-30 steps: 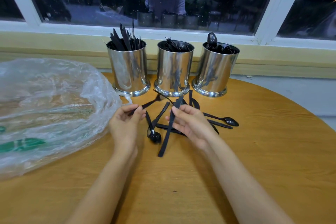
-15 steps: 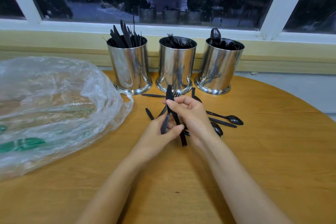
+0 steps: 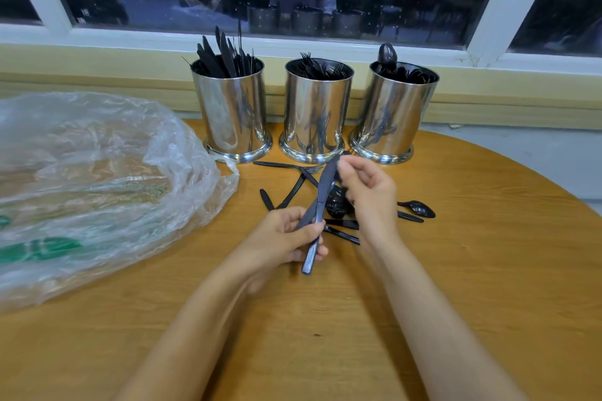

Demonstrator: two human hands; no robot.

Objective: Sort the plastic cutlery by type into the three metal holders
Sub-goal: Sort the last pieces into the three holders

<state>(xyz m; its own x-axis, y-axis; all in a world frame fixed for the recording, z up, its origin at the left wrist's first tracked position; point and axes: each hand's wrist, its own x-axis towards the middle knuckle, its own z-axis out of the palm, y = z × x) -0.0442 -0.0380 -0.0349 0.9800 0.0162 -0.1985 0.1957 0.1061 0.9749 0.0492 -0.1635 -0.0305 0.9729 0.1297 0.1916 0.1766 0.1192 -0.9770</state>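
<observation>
- The knife (image 3: 321,205) is held over the table (image 3: 488,270), its handle pinched in the left hand (image 3: 286,241).
- Its tip is met by the curled fingers of the right hand (image 3: 368,195); whether it is gripped cannot be told.
- Half a second ago it was gripped by the right hand.

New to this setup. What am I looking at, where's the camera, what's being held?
No machine: a person's two bare hands, filmed by one wide-angle camera worn on the head, looking down. On the table stand three metal holders: the left holder has knives, the middle holder forks, the right holder spoons. A plastic bag lies at the left; loose cutlery lies before the holders. The left hand grips a black plastic knife by its handle. The right hand has curled fingers at the blade end; whether they pinch it, I cannot tell.
</observation>
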